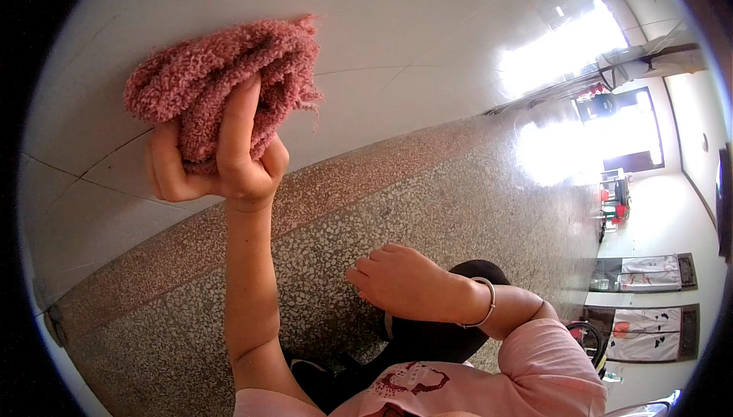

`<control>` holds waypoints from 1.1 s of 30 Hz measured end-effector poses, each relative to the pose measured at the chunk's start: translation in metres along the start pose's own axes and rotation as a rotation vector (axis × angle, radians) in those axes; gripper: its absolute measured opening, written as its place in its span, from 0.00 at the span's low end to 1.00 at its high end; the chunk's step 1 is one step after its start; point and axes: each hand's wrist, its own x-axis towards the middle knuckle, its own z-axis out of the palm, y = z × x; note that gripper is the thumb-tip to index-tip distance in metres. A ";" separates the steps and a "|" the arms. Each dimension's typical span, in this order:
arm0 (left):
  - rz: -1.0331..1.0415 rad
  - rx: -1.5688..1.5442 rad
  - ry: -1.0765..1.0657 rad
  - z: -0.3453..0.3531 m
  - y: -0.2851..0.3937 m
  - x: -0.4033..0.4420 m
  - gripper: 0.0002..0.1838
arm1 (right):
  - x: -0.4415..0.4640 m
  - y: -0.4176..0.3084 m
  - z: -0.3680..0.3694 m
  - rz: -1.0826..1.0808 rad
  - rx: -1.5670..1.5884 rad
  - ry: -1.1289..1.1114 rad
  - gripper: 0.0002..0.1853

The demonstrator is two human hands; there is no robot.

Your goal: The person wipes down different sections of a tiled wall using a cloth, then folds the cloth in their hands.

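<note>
A crumpled pink fluffy cloth (pixel 221 81) is pressed against the glossy pale tiled wall (pixel 382 43). My left hand (pixel 240 161) grips the cloth from below, with fingers bent into its folds and the arm stretched out. Some of the fingertips are hidden in the fabric. My right hand (pixel 405 283) hangs in front of my body near my dark-clad knee (pixel 481 270), its fingers curled in and nothing visible in them. A light bangle (pixel 489 301) circles that wrist.
Speckled terrazzo floor (pixel 336 264) with a reddish border band (pixel 305 195) runs along the wall's foot. Farther right are a bright window (pixel 630 130), red and green items (pixel 613 199), doorways with printed curtains (pixel 647 333) and part of a wheel (pixel 586 341).
</note>
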 end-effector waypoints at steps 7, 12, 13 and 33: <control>0.028 -0.156 -0.147 -0.009 0.007 0.008 0.15 | -0.001 -0.001 -0.001 -0.007 -0.012 0.014 0.11; -0.002 -0.009 -0.007 0.001 0.001 0.003 0.16 | -0.001 -0.001 0.000 -0.011 -0.017 0.020 0.11; 0.000 -0.016 0.002 0.001 0.000 0.003 0.16 | -0.001 -0.001 0.001 -0.012 -0.019 0.022 0.11; 0.005 -0.131 -0.117 -0.005 0.013 0.007 0.14 | -0.002 0.003 0.001 0.003 0.002 -0.031 0.11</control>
